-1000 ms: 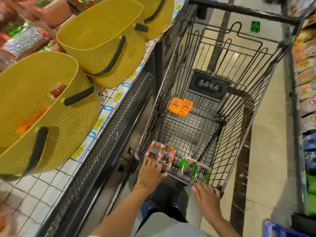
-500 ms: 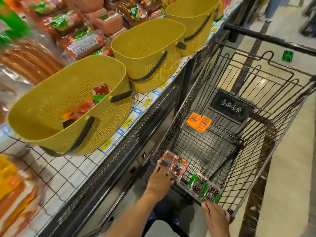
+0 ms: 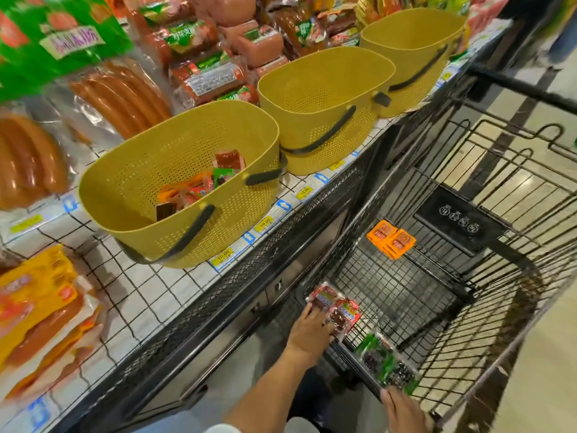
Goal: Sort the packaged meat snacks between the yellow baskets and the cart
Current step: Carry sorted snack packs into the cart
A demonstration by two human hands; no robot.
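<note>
Bright, even overhead store lighting. Pale sheen reflects off the floor [image 3: 546,354]. Motion blur smears the sausage packs [image 3: 31,157] at left; wide-angle distortion bends the frame edges.

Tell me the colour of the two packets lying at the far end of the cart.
The packets are orange; the head view shows them best.

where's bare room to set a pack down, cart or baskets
Cart floor: bare wire between the orange packs and the near rim. Middle basket shows nothing inside. Crowded: near basket, right half piled with snacks, and the cart's near rim, where left hand holds red packs, right hand green packs.
</note>
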